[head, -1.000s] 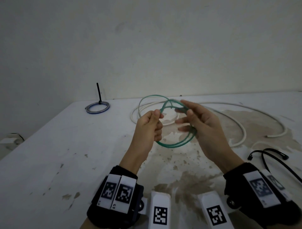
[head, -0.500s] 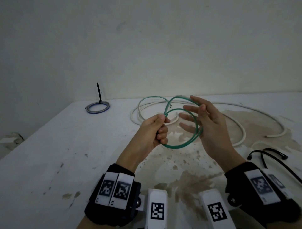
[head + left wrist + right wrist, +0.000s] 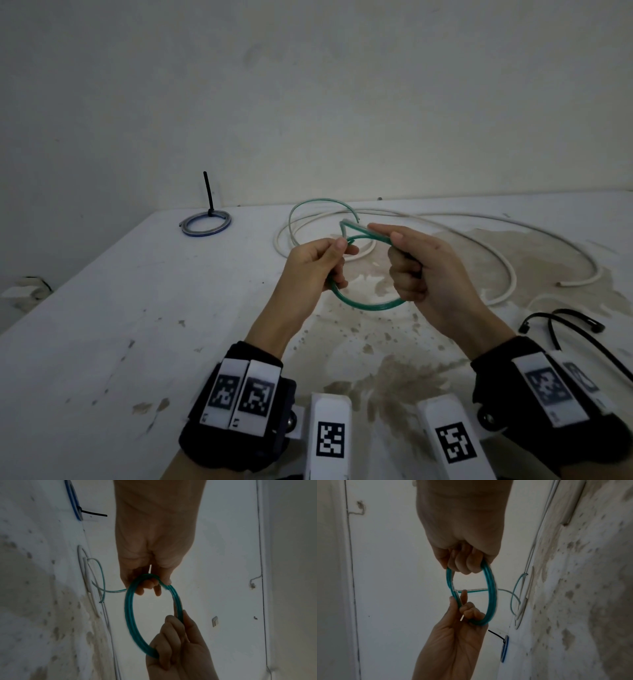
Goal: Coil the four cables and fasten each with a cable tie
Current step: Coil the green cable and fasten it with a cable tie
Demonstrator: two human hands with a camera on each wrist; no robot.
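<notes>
I hold green cable (image 3: 368, 306) coil in air between both hands, above surface (image 3: 102, 325). Left hand (image 3: 317, 265) fingers (image 3: 147, 584) curl round left side of ring; right hand (image 3: 423, 270) fingers (image 3: 465, 563) curl round right side. Loose tail (image 3: 318, 202) arcs away beyond fingers, ends in front of left fingertips. I judge next wrap goes by right hand. Black cable ties (image 3: 565, 325) lie right of right wrist, nearer to that hand.

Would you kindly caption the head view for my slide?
Left hand and right hand grip a coiled green plastic cable above the stained white table.
</notes>
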